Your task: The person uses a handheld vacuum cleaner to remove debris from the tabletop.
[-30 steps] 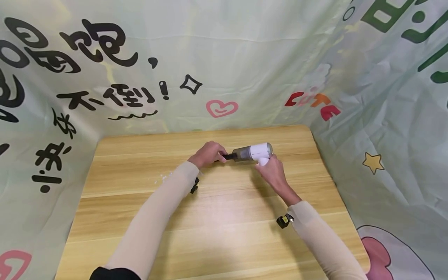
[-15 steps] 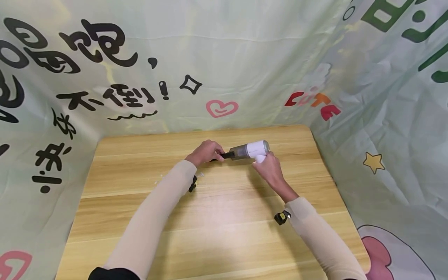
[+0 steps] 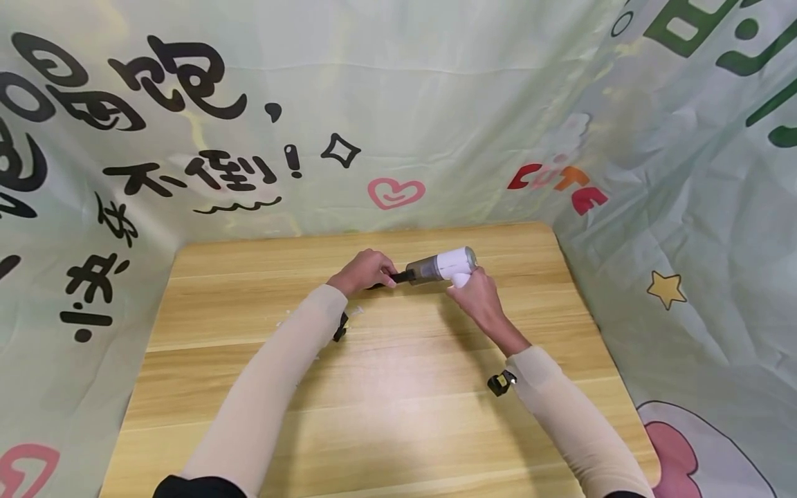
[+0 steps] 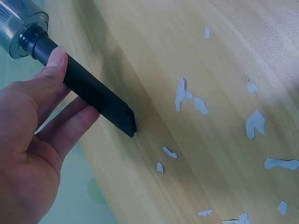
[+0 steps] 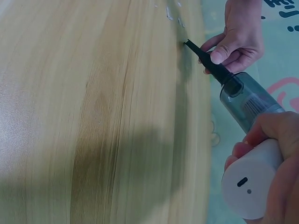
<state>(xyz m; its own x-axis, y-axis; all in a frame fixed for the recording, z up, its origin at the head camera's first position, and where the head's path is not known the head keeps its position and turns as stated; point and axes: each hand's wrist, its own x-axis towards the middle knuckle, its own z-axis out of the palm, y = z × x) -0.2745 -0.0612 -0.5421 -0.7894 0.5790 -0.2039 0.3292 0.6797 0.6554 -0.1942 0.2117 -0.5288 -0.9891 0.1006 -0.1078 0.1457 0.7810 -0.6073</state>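
A handheld vacuum cleaner [image 3: 455, 262], white with a clear grey dust cup [image 5: 250, 100], is held low over the far half of the table. My right hand [image 3: 478, 299] grips its white handle [image 5: 252, 182]. With thumb and fingers my left hand [image 4: 35, 121] pinches the long black crevice nozzle [image 4: 91, 91] near its middle. The nozzle's slanted tip points left, close over the wood. Torn white paper scraps [image 4: 256, 123] lie beyond the tip in the left wrist view. In the head view, the left forearm hides most of them.
The wooden table [image 3: 398, 415] has a rounded far right corner. Printed cloth [image 3: 461, 138] hangs behind it and along both sides. A small black camera [image 3: 501, 382] sits at the right wrist, another camera [image 3: 340, 328] at the left.
Both hands and the vacuum cleaner have shifted slightly left. A few paper scraps beside the left forearm now show on its right side. The hold of both hands is the same.
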